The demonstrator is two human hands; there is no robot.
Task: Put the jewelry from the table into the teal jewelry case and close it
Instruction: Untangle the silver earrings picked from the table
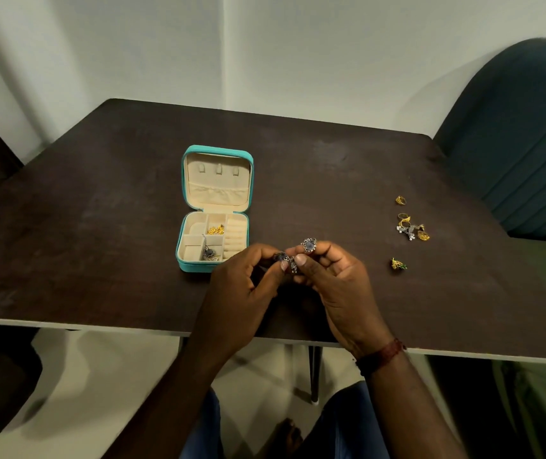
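Over on the left of the dark tabletop (pixel 99 226) the teal jewelry case (pixel 192 266) lies open, lid tipped back, with a gold chain (pixel 216 230) and a silver pendant (pixel 209 251) already in its middle compartments. Just to its right, both hands are held over the tabletop: the left hand (pixel 245 283) pinches a dark silver piece (pixel 286 259) between thumb and forefinger, and the right hand (pixel 338 286) pinches a round blue-stoned silver piece (pixel 309 245) in its fingers, the rest curled; whether the two pieces are joined I cannot tell. From these fingers the case lies just to the left and slightly ahead, so the left hand looks nearer for the drop. Further right, well apart, a gold ring (pixel 400 200), a mixed cluster (pixel 410 226) and a gold-and-green piece (pixel 398 264) wait loose on the tabletop
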